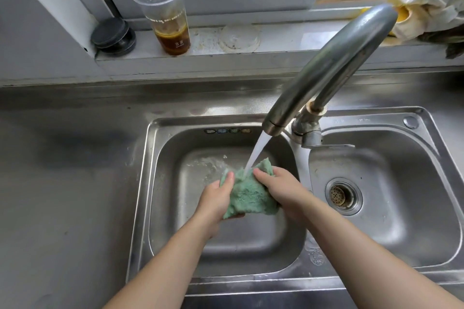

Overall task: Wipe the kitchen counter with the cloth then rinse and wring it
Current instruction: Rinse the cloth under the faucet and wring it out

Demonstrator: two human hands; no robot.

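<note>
A green fluffy cloth (247, 195) is bunched over the left basin of the steel double sink (143, 183). My left hand (217, 199) grips its left side and my right hand (283, 189) grips its right side, thumbs on top. Water runs from the steel faucet (326, 68) straight onto the top of the cloth between my thumbs. The steel counter (67, 170) lies to the left of the sink.
The right basin has a drain strainer (342, 195). On the window sill stand a plastic cup (167, 12) with brown liquid, a black round lid (113, 35) and a clear lid (238, 37). Crumpled cloths (431, 0) hang at the top right.
</note>
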